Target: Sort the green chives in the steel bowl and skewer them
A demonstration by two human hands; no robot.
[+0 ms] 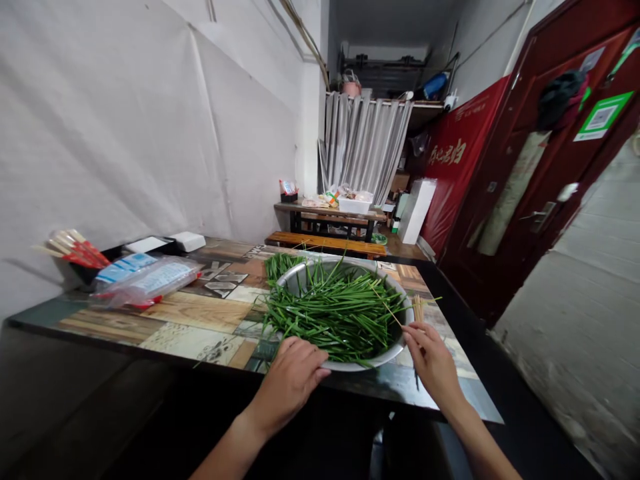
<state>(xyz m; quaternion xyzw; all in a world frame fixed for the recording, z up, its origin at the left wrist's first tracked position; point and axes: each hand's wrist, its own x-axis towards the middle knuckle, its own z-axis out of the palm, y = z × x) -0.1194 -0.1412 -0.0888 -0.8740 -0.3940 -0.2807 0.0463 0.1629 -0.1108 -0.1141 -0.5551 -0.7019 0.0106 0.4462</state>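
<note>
A wide metal bowl (pixel 350 367) heaped with long green garlic chives (pixel 330 310) stands near the table's front edge. My right hand (pixel 431 357), at the bowl's right rim, pinches a thin bamboo skewer (pixel 391 312) that slants up and left over the chives. Beyond those fingers, a bunch of bamboo skewers (pixel 419 307) rests beside the bowl. At the near left rim is my left hand (pixel 295 370), its fingers curled and pressed together. Whatever lies within them is hidden. More chives (pixel 281 267) lie on the table behind the bowl.
The patchwork-patterned table (pixel 200 310) carries plastic packets (pixel 155 280), red-wrapped chopsticks (pixel 83 250) and a white box (pixel 187 241) at left. A bench (pixel 325 244) and second table with a white container (pixel 355 202) stand beyond. A red door (pixel 545 153) is at right.
</note>
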